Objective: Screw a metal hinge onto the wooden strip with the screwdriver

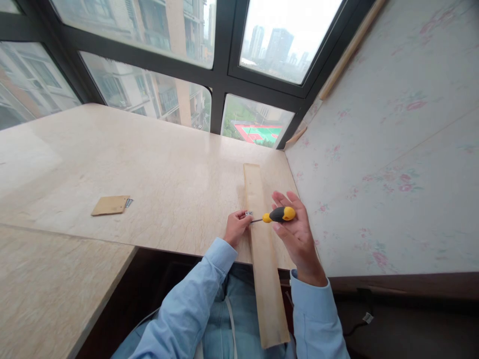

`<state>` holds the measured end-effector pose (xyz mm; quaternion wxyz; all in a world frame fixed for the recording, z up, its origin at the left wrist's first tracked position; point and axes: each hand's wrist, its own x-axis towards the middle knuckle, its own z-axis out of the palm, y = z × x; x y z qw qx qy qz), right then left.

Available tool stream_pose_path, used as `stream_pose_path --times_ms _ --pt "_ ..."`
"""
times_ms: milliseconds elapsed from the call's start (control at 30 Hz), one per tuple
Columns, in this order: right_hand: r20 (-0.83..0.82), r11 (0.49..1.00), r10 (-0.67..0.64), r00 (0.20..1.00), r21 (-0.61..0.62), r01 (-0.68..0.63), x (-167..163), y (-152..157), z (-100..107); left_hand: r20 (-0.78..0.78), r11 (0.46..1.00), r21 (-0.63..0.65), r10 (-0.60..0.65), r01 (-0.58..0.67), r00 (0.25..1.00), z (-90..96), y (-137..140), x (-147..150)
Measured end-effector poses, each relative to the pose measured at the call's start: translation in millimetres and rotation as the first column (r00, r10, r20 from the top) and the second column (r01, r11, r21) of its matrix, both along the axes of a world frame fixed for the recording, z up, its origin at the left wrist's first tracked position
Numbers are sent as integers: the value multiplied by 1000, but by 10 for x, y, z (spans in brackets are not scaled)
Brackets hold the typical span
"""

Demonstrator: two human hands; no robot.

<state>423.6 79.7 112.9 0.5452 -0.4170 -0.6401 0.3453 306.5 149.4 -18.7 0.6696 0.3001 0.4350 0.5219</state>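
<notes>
Right hand [295, 232] palm up and half open, fingers loosely curled, cradling a screwdriver [275, 215] by its yellow-and-black handle; thin shaft pointing left, tip meeting a small metal bracket [248, 213]. Left hand [236, 227] closed into a pinch, fingertips pressing that bracket against the left edge of a long wooden plank [265, 259]. Plank lying lengthwise away from the body, far end resting on the pale marble tabletop [157, 169], near end overhanging the edge above denim-clad legs. Both forearms in light blue sleeves [194, 304].

Well apart to the left on the same tabletop: a small square of brown wood [110, 205], flat, with a few tiny metal pieces [128, 202] just beside its right edge; too small to tell exactly what kind. Floral wallpapered wall [392, 149] rising close along the right side of the plank. Dark-framed windows [220, 75] behind the tabletop, with tower blocks and a red-and-green sports court far below.
</notes>
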Motion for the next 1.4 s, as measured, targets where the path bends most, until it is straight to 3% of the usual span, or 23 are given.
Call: stream_pose_path --times_ms 100,200,367,433,500,733,933,1233,1400 --pt "12 1000 -16 1000 -16 16 3 13 3 -1 1000 1 -1 1 1000 -2 -1 -3" --pt "16 982 -185 983 42 184 -15 77 -57 -7 1000 11 -7 7 1000 -5 -2 -7" --pt "-69 846 -485 872 218 487 -54 152 -99 14 1000 14 -21 21 1000 -1 -5 -5" --pt "-135 784 -552 823 254 567 -51 147 -62 24 1000 -2 -17 17 1000 14 -8 -3" --pt "-175 758 -575 800 256 600 -31 130 -12 32 1000 -11 -14 14 999 31 -11 -2" --pt "-231 852 -488 842 86 517 98 98 32 56 1000 -29 -5 7 998 44 -5 -6" --pt "-108 895 -446 889 -38 444 140 25 -72 64 999 -39 -13 15 998 26 1 -9" --pt "-26 907 -384 923 -196 372 355 36 -124 72 999 -45 -3 7 997 79 -14 -31" --pt "29 886 -333 943 -332 323 536 144 -229 121 999 -54 10 -3 993 119 -21 -43"
